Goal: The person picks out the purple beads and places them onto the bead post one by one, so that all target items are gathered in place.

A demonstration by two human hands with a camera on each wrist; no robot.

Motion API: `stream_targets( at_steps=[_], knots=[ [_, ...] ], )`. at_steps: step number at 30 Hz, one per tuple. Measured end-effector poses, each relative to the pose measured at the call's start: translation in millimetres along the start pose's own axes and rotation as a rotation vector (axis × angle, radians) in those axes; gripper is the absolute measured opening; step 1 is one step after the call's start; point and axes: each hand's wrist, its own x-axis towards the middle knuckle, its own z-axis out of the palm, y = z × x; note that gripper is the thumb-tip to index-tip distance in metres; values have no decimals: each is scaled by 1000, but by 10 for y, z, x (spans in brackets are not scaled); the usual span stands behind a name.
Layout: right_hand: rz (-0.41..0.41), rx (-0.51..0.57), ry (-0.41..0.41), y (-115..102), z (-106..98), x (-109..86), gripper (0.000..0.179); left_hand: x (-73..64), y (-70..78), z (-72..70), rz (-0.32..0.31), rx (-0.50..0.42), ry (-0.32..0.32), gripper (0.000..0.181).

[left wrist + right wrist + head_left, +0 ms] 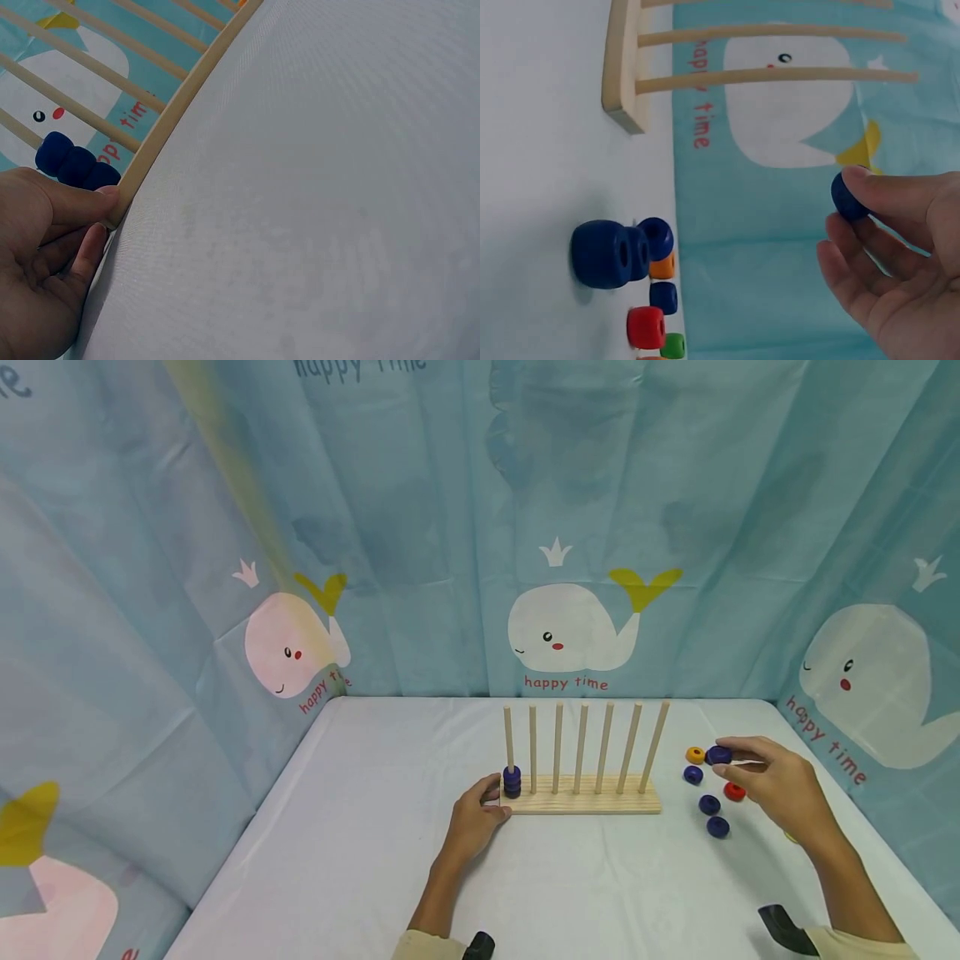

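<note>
A wooden peg rack (585, 806) with several upright pegs stands on the white table. Dark blue beads (512, 782) are stacked low on its leftmost peg; the left wrist view shows three (75, 163). My left hand (472, 822) grips the left end of the base, thumb at the front edge. To the right of the rack, my right hand (787, 789) pinches a blue bead (846, 196) between thumb and fingers, raised above the table. Loose blue beads (717, 827) lie below and left of this hand, along with a red bead (734, 792).
An orange bead (695, 755) lies toward the back right, and a green bead (673, 346) shows in the right wrist view. A yellow piece is mostly hidden under the right forearm. Behind the table hangs a blue curtain (420, 610) printed with whales.
</note>
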Motion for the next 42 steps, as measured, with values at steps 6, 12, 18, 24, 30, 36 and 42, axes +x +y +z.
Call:
stream_targets(
  at_steps=[6,12,18,24,30,36,42],
  knots=[
    [-7,13,15,-83,-5,17,43,0,8,-4,-3,11,1,57],
    [-54,51,40,-170,-18,38,42,5,13,-7,2,9,3,57],
    [-93,67,62,-257,-26,33,41,7,17,10,-4,7,-3,57],
    [-164,95,98,-362,-24,57,40,17,3,18,16,-22,-7,58],
    [-184,99,121,-475,-6,93,37,26,-17,6,26,-36,-10,58],
    [-210,112,145,-587,12,156,38,13,-8,1,2,-21,-12,59],
    [-237,175,137,-723,46,205,40,3,16,-4,-7,-18,-8,59]
  ],
)
